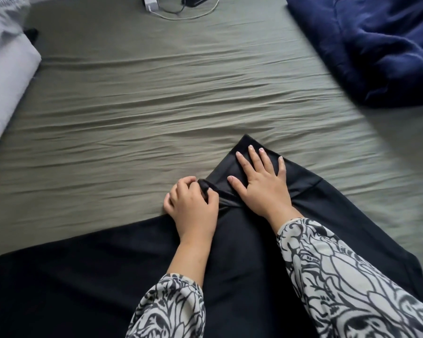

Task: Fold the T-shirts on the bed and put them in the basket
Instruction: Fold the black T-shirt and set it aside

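- we take this as an early fold on one garment: a black t-shirt [88,272] lies spread on the olive bed sheet [156,98], near the bottom edge of the view.
- our right hand [261,184] lies flat with fingers straight and spread, pressing down a turned-in flap of the shirt.
- our left hand [193,206] is curled, its fingers pinching a small bunch of the black fabric just beside the right thumb.
- the next move, as we judge it, calls for drawing that pinched fabric across while the flat hand keeps the crease from slipping (the cloth looks smooth and slippery).
- no basket is in view, so we cannot tell where it stands.
- no brand, label or writing can be read; the charger and cables [178,7] at the far edge show none.
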